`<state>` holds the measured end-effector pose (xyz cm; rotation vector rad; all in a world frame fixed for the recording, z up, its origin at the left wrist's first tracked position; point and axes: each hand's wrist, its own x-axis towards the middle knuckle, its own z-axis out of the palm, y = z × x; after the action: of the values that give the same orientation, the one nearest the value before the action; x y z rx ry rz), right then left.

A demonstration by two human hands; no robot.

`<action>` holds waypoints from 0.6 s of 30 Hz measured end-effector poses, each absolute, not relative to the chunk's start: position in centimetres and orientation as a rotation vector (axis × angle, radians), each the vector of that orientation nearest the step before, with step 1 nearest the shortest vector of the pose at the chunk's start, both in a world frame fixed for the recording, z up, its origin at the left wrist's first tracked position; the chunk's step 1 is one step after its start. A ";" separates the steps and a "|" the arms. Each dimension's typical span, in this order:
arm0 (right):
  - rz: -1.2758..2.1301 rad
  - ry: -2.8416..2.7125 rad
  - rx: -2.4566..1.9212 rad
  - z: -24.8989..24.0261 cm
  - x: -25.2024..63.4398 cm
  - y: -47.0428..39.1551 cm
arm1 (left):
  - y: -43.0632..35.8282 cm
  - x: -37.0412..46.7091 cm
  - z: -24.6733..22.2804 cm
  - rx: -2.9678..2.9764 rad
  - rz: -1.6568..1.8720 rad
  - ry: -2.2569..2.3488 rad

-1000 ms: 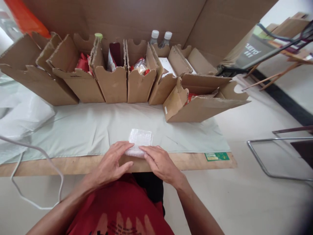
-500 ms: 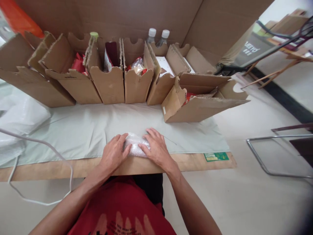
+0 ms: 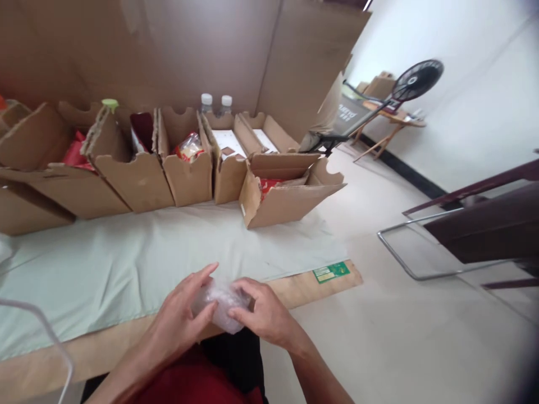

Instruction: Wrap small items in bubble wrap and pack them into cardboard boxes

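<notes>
A small bundle of clear bubble wrap (image 3: 223, 308) is between my two hands at the front edge of the table; whatever it is wrapped around cannot be made out. From the right, my right hand (image 3: 265, 311) grips it, with thumb and fingers curled round that end. My left hand (image 3: 185, 306) holds the other end, its thumb pressed on the wrap and its index finger stretched out past the far side. The bundle looks raised and tilted over the wooden edge (image 3: 290, 289) of the table.
Several cardboard bins (image 3: 189, 179) line the back of the cloth (image 3: 126, 264), holding packets and white boxes. One bin (image 3: 290, 196) lies crosswise at the right. Two white-capped bottles (image 3: 206, 104) stand behind. A white cable (image 3: 46, 328) hangs at the left; a metal-framed chair (image 3: 421, 275) is at the right.
My hands have lifted the bubble-wrapped bundle off the cloth and brought it nearer my body. My right hand has curled round its end. The head view has swung to the right.
</notes>
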<state>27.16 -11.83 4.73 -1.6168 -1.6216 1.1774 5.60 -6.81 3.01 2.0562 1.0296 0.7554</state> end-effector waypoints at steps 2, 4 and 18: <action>1.082 -1.661 -1.626 6.0 29.1 -11.8 | -6.5 7.7 4.3 2.167 0.870 0.988; 0.945 -1.619 -1.663 7.5 31.4 -11.8 | -5.3 10.4 6.1 2.249 1.011 0.997; -0.450 -1.596 -1.807 20.1 47.2 -4.4 | 3.0 21.7 8.5 2.488 1.297 0.801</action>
<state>47.21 -4.38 20.10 -1.8072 -1.5960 -0.4499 21.70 3.01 8.52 2.4880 0.8009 1.2970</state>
